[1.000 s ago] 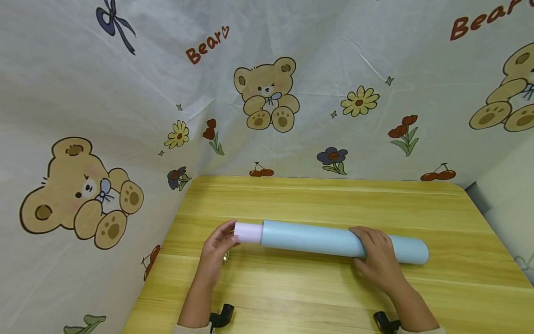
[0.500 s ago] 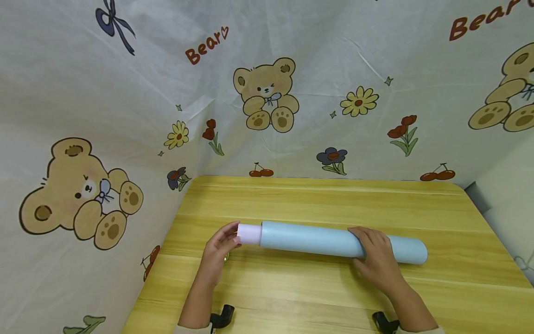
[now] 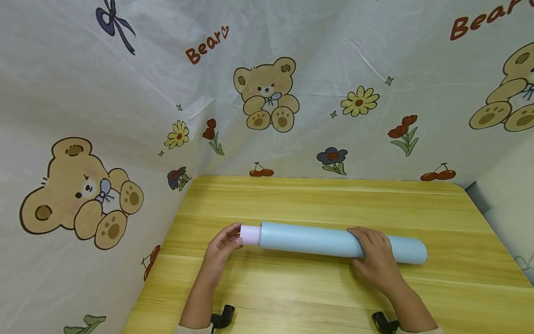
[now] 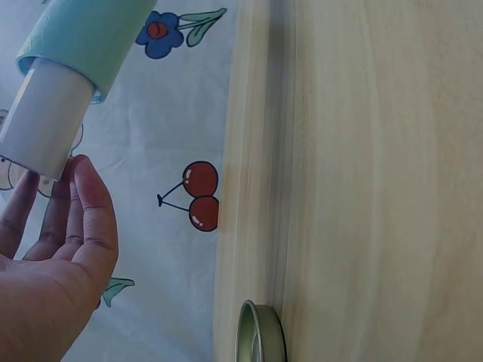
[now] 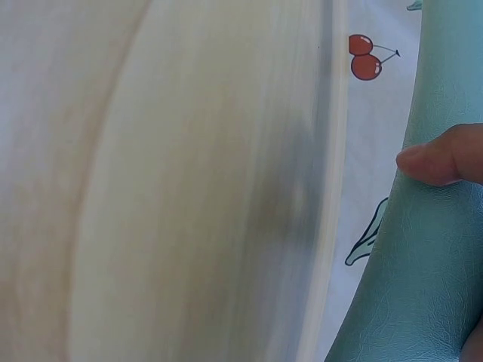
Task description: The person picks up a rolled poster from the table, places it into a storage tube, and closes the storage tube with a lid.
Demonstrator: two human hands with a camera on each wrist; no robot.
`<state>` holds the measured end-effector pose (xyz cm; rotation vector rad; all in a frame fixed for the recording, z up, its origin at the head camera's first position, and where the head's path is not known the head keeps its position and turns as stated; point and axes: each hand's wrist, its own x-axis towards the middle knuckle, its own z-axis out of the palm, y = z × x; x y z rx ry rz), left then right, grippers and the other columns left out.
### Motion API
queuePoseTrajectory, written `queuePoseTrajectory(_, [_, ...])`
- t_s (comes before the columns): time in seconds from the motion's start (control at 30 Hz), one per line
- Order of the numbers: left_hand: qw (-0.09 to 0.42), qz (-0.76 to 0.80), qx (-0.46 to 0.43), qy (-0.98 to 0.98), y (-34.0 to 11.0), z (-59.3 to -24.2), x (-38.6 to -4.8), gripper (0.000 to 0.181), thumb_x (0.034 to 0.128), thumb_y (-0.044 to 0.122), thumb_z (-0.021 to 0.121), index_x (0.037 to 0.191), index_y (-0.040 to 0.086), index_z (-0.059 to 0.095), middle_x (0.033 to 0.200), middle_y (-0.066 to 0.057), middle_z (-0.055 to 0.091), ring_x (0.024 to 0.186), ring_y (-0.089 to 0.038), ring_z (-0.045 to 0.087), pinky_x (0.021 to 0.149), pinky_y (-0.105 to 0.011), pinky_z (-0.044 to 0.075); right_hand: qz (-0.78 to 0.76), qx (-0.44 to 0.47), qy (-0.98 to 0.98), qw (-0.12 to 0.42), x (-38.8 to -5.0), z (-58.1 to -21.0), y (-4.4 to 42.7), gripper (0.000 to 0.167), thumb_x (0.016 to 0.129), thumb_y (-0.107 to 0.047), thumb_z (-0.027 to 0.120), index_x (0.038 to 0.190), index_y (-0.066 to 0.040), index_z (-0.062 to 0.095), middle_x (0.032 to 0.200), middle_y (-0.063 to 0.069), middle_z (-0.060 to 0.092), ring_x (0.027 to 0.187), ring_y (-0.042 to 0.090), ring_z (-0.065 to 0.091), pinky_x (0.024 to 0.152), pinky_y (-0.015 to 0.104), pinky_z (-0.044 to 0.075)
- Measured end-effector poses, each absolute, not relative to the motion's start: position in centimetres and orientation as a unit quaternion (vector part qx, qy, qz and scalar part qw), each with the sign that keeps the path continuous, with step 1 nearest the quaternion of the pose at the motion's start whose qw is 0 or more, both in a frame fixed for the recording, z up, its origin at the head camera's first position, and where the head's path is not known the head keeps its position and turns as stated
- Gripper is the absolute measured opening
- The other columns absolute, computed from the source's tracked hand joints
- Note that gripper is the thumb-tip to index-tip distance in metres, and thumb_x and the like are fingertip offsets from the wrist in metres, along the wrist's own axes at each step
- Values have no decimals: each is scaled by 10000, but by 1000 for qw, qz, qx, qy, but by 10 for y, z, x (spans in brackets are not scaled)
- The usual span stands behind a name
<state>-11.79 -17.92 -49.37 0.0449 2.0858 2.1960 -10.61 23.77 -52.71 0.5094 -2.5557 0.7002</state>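
A long light-blue tube [image 3: 306, 240] with a grained, leathery surface lies crosswise in front of me. From its left end sticks a short lilac cylinder [image 3: 250, 235], which looks whitish in the left wrist view. My left hand [image 3: 219, 250] touches the outer end of that cylinder with its fingertips; the fingers [image 4: 94, 196] reach up to its rim. Toward the tube's right part, my right hand [image 3: 377, 260] grips it from above, thumb on the near side. How far the cylinder extends inside the tube is hidden.
The tube is over a wood-grain table [image 3: 300, 287]. A shallow, round, gold-coloured rimmed object [image 4: 260, 332] sits on the table near my left hand. White bear-printed cloth [image 3: 308, 41] hangs behind and to the left. Black wrist mounts [image 3: 223, 316] sit at both forearms.
My left hand has moved slightly right, and less of the lilac cylinder shows outside the tube. The right hand keeps its grip, nearly unmoved. The gold object has become hidden in the head view.
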Motion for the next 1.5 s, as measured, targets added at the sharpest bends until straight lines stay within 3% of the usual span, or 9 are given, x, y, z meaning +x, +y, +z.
queuePoseTrajectory(0.57, [71,723,21,687,-176,-498,-119,486,975,165,667,1434,72,538,1373,-85,573,1185,-153,610,1034,-476,508,252,185,-924,221,-106,-528,236,883,526,86,911,1334,-63,587,1273,152,612,1181,383,528,1017,582,315])
queuePoseTrajectory(0.83, [77,720,21,689,-174,-500,-119,500,975,166,667,1442,56,525,1379,-89,572,1192,-168,598,1017,-430,523,254,187,-922,224,-106,-529,235,876,525,85,905,1329,-59,589,1271,149,613,1178,383,528,1019,574,312])
queuePoseTrajectory(1.1, [83,721,15,688,-173,-500,-118,470,972,178,671,1421,97,560,1385,-76,574,1224,-189,580,1053,-527,483,255,187,-922,221,-107,-531,235,893,518,87,914,1335,-66,587,1277,146,611,1184,388,524,1025,580,308])
queuePoseTrajectory(1.27, [88,720,22,688,-173,-501,-118,440,977,177,665,1405,129,575,1398,-90,567,1236,-202,569,1054,-505,485,251,187,-924,219,-106,-530,234,895,517,85,913,1335,-63,584,1275,148,612,1180,387,527,1026,576,309])
queuePoseTrajectory(1.5, [89,717,30,691,-171,-500,-117,429,981,188,663,1398,142,579,1400,-106,573,1279,-263,539,1017,-372,519,248,187,-925,218,-106,-530,232,902,512,78,922,1336,-62,582,1270,152,611,1180,393,525,1022,582,313])
